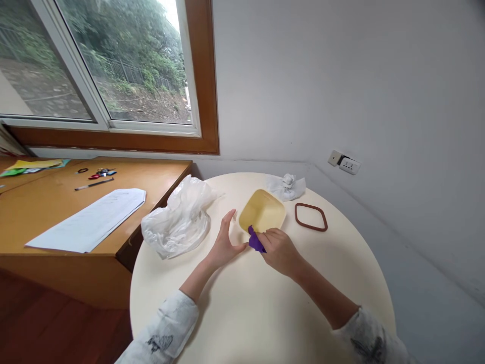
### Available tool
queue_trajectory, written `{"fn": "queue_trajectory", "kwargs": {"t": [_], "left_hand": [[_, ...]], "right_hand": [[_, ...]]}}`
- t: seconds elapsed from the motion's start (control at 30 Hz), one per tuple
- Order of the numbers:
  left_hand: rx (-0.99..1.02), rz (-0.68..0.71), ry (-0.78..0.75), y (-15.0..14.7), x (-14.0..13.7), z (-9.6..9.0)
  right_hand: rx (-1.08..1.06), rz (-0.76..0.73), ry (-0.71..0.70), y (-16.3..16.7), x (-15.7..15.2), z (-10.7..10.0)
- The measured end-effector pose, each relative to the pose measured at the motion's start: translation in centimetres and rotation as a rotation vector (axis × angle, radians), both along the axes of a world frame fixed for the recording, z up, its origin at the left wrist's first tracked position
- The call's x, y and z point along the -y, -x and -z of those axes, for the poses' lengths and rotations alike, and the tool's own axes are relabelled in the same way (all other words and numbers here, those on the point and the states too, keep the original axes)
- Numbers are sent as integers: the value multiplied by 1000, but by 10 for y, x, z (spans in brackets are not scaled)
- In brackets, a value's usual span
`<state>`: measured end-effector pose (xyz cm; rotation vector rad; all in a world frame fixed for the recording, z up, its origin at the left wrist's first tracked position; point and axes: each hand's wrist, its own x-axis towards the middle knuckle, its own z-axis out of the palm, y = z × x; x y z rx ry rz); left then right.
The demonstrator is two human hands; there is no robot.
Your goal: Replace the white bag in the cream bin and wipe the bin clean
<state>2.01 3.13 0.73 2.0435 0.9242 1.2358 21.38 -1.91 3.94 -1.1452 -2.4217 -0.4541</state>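
Note:
A pale yellow square container (268, 207) stands open-topped on the round white table. My right hand (279, 251) is closed on a crumpled purple cloth (256, 241) at the container's near rim. On the container's left side my left hand (224, 246) has its thumb and fingers spread apart, holding nothing. Whether its fingertips touch the container wall I cannot tell. To the right of the container lies a brown rounded-square ring (311, 217), flat on the table.
A crumpled white plastic bag (180, 217) lies at the table's left, and a smaller knotted bag (288, 187) at the back. The wooden desk (159, 174) on the left bears paper sheets (91, 220), a pen (94, 184) and small items. A wall with a socket (349, 165) rises behind.

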Motion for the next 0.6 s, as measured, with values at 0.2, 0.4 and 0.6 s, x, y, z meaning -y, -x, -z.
{"fn": "queue_trajectory", "kwargs": {"t": [0.2,0.4,0.6], "left_hand": [[-15,-126,-46,-7,2,5],[-72,-222,-186,-9,-2,13],[-73,-240,-144,-4,-3,10]], "right_hand": [[-193,164,56,39,2,3],[-343,161,136,62,4,-4],[-381,41,230,60,12,-6]]}}
